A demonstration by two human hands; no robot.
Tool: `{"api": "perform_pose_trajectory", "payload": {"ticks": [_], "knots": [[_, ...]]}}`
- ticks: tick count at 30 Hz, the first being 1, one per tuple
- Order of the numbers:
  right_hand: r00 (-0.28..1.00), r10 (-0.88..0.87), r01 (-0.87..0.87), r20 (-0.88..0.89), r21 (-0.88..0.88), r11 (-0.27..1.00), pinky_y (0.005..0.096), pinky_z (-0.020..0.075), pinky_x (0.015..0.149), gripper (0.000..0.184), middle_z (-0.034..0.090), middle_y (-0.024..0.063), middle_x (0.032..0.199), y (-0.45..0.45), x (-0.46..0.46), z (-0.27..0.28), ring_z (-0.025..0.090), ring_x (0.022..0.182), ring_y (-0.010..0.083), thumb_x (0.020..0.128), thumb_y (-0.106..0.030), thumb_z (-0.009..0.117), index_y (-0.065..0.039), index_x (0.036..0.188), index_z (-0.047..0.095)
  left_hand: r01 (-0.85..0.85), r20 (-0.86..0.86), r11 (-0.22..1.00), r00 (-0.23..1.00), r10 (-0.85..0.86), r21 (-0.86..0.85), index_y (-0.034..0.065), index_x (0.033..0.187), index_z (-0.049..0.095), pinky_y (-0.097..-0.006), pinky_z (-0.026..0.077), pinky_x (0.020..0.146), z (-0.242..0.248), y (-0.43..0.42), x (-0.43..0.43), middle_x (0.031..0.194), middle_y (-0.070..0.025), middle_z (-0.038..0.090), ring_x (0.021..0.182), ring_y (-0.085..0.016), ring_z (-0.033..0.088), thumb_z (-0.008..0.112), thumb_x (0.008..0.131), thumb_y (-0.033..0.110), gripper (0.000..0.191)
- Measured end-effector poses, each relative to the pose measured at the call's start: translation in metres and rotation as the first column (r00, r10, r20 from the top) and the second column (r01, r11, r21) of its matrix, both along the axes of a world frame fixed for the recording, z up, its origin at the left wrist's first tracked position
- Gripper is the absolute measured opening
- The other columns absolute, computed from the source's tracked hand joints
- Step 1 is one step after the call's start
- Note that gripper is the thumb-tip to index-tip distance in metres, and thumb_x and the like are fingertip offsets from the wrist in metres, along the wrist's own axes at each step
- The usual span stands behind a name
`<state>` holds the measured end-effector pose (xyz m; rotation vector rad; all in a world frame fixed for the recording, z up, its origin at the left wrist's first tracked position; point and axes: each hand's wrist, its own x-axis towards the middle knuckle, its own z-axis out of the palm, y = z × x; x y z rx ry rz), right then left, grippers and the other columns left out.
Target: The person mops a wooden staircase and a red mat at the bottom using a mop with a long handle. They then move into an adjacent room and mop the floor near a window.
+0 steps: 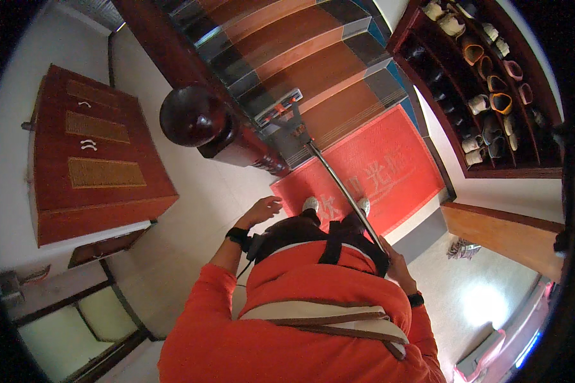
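My right hand [398, 269], beside my right hip, grips the upper end of a flat mop's metal pole [338, 179]. From there the pole slants forward and left over a red doormat [407, 148] that bears writing. At its far end the flat mop head [279, 106] is at the lower steps of a tiled staircase [287, 57]; whether it touches them I cannot tell. My left hand [264, 210] hangs free at my left side, fingers loosely bent and nothing in them. Both feet, in light shoes [310, 204], stand at the doormat's near edge.
A dark wooden newel post with a round ball top [191, 115] stands left of the steps. Further left is a red-brown cabinet [96, 158]. At right, a shoe rack [484, 95] holds several shoes, near a wooden door [503, 239]. A striped cloth bundle [462, 249] lies on the floor.
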<state>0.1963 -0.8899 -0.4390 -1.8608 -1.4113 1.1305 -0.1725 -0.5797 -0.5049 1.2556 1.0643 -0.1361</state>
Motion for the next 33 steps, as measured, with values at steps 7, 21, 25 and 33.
{"api": "perform_pose_trajectory", "payload": {"ticks": [7,21,25,33], "knots": [[0.999,-0.020,0.017,-0.040,-0.074,0.997,0.0378,0.0490,0.087,0.058,0.053,0.0183,0.130,0.008,0.014,-0.001,0.054,0.114,0.0367,0.089,-0.015,0.057,-0.015,0.143,0.034,-0.087,0.020,0.994,0.996,0.088,-0.064,0.0028,0.128,0.050,-0.0327,0.051,0.084,-0.009,-0.020,-0.006,0.110,-0.0085,0.062,0.099,-0.019,0.060,0.057,0.093,0.025,0.041],[0.994,0.037,-0.062,-0.100,-0.251,0.966,0.0365,0.0468,0.091,0.066,0.055,0.0254,0.124,0.023,0.017,-0.015,0.058,0.112,0.0296,0.089,-0.005,0.052,-0.024,0.147,0.027,-0.129,0.104,0.986,0.985,0.140,-0.110,0.0061,0.126,0.052,-0.0316,0.051,0.083,-0.005,-0.019,0.031,0.110,-0.0073,0.061,0.097,-0.017,0.060,0.057,0.094,0.023,0.037],[0.994,0.019,-0.041,-0.106,-0.210,0.977,0.0348,0.0488,0.087,0.071,0.056,0.0272,0.121,-0.020,0.016,0.007,0.060,0.108,0.0275,0.085,-0.014,0.062,-0.022,0.147,0.028,-0.174,0.116,0.971,0.974,0.194,-0.162,0.0068,0.125,0.052,-0.0310,0.051,0.081,-0.001,-0.019,0.032,0.108,-0.0062,0.061,0.096,-0.016,0.060,0.058,0.093,0.024,0.037],[0.960,-0.047,-0.001,-0.275,-0.172,0.985,0.0289,0.0454,0.088,0.050,0.059,0.0087,0.119,0.056,0.025,-0.003,0.057,0.098,0.0147,0.095,-0.015,0.048,-0.012,0.143,0.036,-0.028,0.118,0.999,0.993,0.032,-0.035,0.0053,0.124,0.052,-0.0308,0.051,0.081,-0.002,-0.017,0.077,0.107,-0.0035,0.062,0.096,-0.015,0.061,0.057,0.094,0.023,0.035]]}}
